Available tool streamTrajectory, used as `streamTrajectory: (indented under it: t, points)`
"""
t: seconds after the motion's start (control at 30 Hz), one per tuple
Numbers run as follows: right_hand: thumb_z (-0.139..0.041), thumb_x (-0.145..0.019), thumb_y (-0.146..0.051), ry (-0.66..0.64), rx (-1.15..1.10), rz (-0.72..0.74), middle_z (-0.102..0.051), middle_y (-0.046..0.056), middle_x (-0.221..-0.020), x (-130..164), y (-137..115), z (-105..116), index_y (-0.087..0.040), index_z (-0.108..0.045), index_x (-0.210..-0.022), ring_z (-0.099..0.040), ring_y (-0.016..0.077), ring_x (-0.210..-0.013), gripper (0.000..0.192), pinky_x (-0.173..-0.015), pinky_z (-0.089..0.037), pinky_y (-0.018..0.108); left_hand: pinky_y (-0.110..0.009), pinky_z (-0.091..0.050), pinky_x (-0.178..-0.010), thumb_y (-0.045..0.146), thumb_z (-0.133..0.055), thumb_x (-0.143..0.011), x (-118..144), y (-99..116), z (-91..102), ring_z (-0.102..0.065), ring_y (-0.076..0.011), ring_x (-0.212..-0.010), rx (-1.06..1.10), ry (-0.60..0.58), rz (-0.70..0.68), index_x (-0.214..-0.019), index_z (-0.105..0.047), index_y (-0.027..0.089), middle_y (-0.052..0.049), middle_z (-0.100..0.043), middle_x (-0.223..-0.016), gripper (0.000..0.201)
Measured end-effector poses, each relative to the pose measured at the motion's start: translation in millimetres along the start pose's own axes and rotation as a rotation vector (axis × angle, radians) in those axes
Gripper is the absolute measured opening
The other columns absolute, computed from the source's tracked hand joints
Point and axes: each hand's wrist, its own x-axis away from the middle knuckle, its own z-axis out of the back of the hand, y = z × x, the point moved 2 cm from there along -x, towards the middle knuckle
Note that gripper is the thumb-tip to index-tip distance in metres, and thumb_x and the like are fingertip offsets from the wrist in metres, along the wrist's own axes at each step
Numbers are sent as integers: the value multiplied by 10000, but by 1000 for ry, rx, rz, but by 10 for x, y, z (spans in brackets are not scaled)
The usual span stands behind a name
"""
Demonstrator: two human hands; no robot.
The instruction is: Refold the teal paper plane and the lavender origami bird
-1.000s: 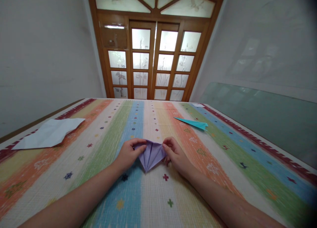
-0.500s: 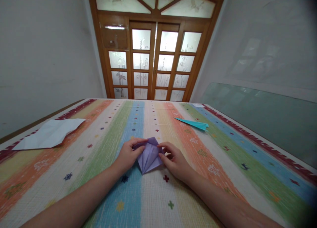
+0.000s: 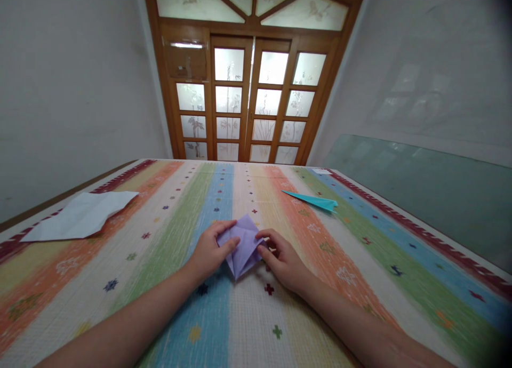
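A purple sheet of origami paper, folded into a diamond-like shape with creases, is held between both hands just above the table. My left hand grips its left side, the thumb lying on the upper face and the fingers along the back edge. At the right corner, my right hand pinches the paper between thumb and fingers. One point of the folded paper faces me, and another points away. The undersides of the folds are hidden.
A turquoise folded paper plane lies beyond my right hand. Far left, a creased white sheet rests near the table edge. A striped cloth covers the table. Wooden doors stand behind, and a greenish glass panel leans at right.
The purple paper's far flap now lies flatter and shows a lighter face. My left thumb has slid right and inward over the paper; my right hand stays nearly in place.
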Motion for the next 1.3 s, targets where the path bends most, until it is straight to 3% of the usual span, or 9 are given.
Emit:
streamTrajectory:
  t: [0.17, 0.37, 0.6, 0.87, 1.3]
  points:
    - [-568, -915, -427, 6, -18, 2, -542, -2, -857, 17, -32, -27, -242, -500, -1098, -523, 119, -635, 269, -524, -432, 222, -421, -406, -1021, 344, -730, -782, 24, 54, -33, -536, -270, -1169, -94, -20, -77, -1301, -573, 195, -127, -575, -1261, 562]
    - [-591, -905, -360, 33, 39, 28, -553, 5, -882, 21, -71, -34, -238, -500, -1094, -514, 126, -664, 243, -557, -415, 227, -417, -414, -1006, 301, -753, -750, 49, 115, -65, -534, -275, -1165, -163, -24, -127, -1308, -535, 208, -122, -573, -1253, 606]
    - [-609, -894, -393, 46, 64, 49, -564, 13, -878, 24, -66, -34, -228, -487, -1075, -532, 155, -734, 274, -599, -409, 248, -416, -417, -999, 253, -715, -778, 51, 122, -79, -539, -265, -1155, -180, -35, -137, -1288, -533, 204, -119, -571, -1250, 544]
    - [-585, -905, -353, 22, 99, 15, -513, -15, -800, -3, -36, -49, -224, -460, -1007, -499, 135, -670, 207, -536, -366, 228, -418, -415, -1001, 263, -725, -789, 46, 134, -75, -537, -251, -1149, -178, -29, -134, -1273, -539, 196, -106, -581, -1232, 523]
    - [-580, -913, -356, -9, 51, 44, -525, 24, -918, 0, -26, -32, -220, -485, -1097, -522, 157, -792, 247, -559, -417, 224, -400, -415, -1012, 324, -550, -933, 34, 54, -44, -552, -228, -1150, -101, -14, -102, -1268, -570, 196, -102, -603, -1233, 360]
